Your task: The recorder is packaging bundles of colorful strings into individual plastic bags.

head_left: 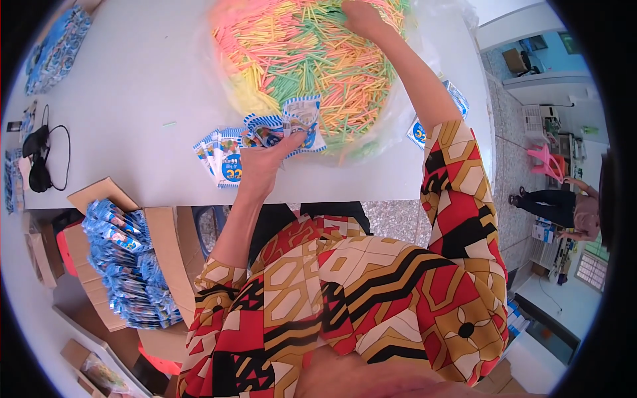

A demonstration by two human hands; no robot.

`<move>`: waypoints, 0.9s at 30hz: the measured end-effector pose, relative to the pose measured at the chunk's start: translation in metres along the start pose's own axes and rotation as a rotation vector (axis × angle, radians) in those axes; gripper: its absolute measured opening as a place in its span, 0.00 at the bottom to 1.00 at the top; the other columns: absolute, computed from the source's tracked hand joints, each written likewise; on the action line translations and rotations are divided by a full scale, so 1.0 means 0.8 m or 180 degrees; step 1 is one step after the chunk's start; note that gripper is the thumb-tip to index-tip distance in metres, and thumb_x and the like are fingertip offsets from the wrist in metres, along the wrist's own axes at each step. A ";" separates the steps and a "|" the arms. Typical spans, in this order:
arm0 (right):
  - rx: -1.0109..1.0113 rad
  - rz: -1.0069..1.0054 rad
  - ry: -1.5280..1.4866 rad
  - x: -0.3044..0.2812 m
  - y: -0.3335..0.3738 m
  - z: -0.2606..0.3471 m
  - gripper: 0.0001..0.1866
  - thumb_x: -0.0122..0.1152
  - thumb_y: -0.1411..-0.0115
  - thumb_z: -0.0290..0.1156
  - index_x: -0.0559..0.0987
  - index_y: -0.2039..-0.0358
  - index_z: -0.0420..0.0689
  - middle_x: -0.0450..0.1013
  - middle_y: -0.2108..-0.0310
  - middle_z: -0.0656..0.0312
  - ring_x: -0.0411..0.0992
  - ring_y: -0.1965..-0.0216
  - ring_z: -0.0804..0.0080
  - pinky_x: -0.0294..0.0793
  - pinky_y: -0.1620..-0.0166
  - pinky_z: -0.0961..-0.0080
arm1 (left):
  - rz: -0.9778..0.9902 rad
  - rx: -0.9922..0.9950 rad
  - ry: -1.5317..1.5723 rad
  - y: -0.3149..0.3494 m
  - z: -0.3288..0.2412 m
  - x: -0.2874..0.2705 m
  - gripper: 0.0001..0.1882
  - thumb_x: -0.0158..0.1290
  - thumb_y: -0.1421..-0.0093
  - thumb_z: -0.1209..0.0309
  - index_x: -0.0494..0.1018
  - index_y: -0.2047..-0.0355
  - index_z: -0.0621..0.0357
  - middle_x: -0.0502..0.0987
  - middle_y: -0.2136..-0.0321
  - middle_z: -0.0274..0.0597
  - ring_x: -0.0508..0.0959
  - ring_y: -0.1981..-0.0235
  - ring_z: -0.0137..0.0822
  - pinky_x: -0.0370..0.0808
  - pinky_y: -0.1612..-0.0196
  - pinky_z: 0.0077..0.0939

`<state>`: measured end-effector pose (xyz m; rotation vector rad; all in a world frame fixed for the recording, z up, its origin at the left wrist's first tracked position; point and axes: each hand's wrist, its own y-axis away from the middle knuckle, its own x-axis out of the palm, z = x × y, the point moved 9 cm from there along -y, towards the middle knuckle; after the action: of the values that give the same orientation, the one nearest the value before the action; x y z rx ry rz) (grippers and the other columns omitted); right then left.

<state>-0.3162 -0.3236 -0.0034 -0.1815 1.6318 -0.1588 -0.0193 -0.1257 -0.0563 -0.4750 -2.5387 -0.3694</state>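
Note:
My left hand [269,159] is closed around several blue-and-white striped packets [302,119] above the table's near edge. Beside it, more such packets [222,159] lie fanned out on the tabletop. A large clear plastic bag [398,113] spreads open across the table, full of thin pastel sticks [312,66] in pink, green, yellow and orange. At the far side of this heap my right hand [368,21] reaches in with curled fingers. Its fingertips are partly hidden, so what they grip does not show. Under my right forearm lie further packets [458,99].
An open cardboard box [169,252] crammed with blue packets [129,278] stands below the table at left. A black strapped item [40,159] and a packet bundle [60,50] lie on the white table [146,99]. Far right, another person [564,205] stands near a pink stool [547,161].

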 end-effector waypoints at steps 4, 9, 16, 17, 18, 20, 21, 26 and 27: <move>-0.0383 -0.0404 0.0098 0.002 -0.001 0.010 0.08 0.49 0.51 0.22 0.75 0.70 0.37 0.73 0.70 0.44 0.73 0.63 0.50 0.72 0.60 0.59 | 0.0014 0.0010 0.0027 -0.001 -0.002 0.001 0.14 0.64 0.52 0.77 0.76 0.64 0.66 0.79 0.67 0.40 0.78 0.67 0.27 0.75 0.62 0.20; -0.0465 -0.0883 -0.0190 -0.014 0.015 0.004 0.07 0.50 0.53 0.22 0.75 0.72 0.38 0.73 0.71 0.45 0.73 0.66 0.50 0.73 0.63 0.59 | 0.0032 0.0056 0.0022 0.000 -0.005 -0.003 0.16 0.63 0.52 0.78 0.75 0.62 0.66 0.79 0.67 0.41 0.78 0.67 0.29 0.76 0.61 0.22; -0.0090 -0.0992 -0.1170 -0.053 0.050 -0.031 0.08 0.53 0.52 0.25 0.71 0.84 0.37 0.69 0.85 0.54 0.69 0.81 0.60 0.66 0.76 0.65 | 0.0117 0.0051 -0.0019 0.002 -0.001 0.006 0.15 0.63 0.52 0.78 0.75 0.62 0.66 0.78 0.66 0.42 0.78 0.66 0.28 0.76 0.61 0.23; 0.0408 -0.0646 -0.1612 -0.049 0.057 -0.040 0.10 0.55 0.51 0.27 0.71 0.85 0.37 0.67 0.86 0.58 0.67 0.82 0.66 0.64 0.76 0.68 | 0.0076 0.0050 -0.0061 0.003 0.000 0.003 0.15 0.63 0.52 0.78 0.75 0.62 0.66 0.78 0.66 0.42 0.78 0.66 0.28 0.75 0.61 0.22; 0.0912 -0.0282 -0.2045 -0.037 0.068 -0.049 0.12 0.57 0.50 0.29 0.70 0.85 0.37 0.66 0.87 0.62 0.64 0.83 0.73 0.62 0.77 0.71 | 0.0033 0.0043 -0.0103 0.004 0.001 0.001 0.15 0.63 0.52 0.78 0.75 0.63 0.66 0.78 0.65 0.41 0.77 0.66 0.28 0.75 0.60 0.22; 0.0789 -0.0039 -0.2839 -0.032 0.086 -0.036 0.13 0.58 0.49 0.31 0.70 0.85 0.38 0.65 0.87 0.64 0.63 0.83 0.76 0.61 0.77 0.73 | 0.0058 0.0034 -0.0083 0.006 0.000 0.004 0.15 0.63 0.52 0.78 0.75 0.63 0.66 0.78 0.65 0.41 0.77 0.66 0.28 0.75 0.60 0.22; 0.0643 0.0198 -0.3617 -0.023 0.093 -0.025 0.14 0.59 0.49 0.32 0.71 0.85 0.38 0.65 0.87 0.66 0.62 0.83 0.80 0.61 0.77 0.75 | 0.0088 0.0039 -0.0053 0.005 -0.001 0.006 0.15 0.63 0.52 0.78 0.75 0.63 0.66 0.78 0.66 0.40 0.77 0.66 0.28 0.75 0.60 0.22; 0.0983 0.0891 -0.3729 0.046 0.141 0.017 0.09 0.61 0.45 0.33 0.77 0.70 0.39 0.71 0.78 0.66 0.69 0.75 0.84 0.70 0.70 0.84 | -0.0018 0.0055 -0.0153 0.002 -0.001 0.004 0.15 0.63 0.51 0.78 0.75 0.63 0.67 0.78 0.66 0.39 0.77 0.67 0.27 0.74 0.61 0.21; 0.1019 0.1016 -0.3252 0.053 0.151 0.027 0.10 0.61 0.45 0.33 0.77 0.70 0.39 0.72 0.78 0.65 0.70 0.74 0.84 0.71 0.68 0.84 | -0.0028 0.0062 -0.0176 0.001 -0.001 0.004 0.14 0.63 0.51 0.78 0.76 0.63 0.67 0.78 0.66 0.39 0.77 0.67 0.27 0.74 0.61 0.21</move>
<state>-0.2996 -0.2147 -0.0718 0.2243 0.5868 -0.0578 -0.0214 -0.1240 -0.0537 -0.4727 -2.5963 -0.3388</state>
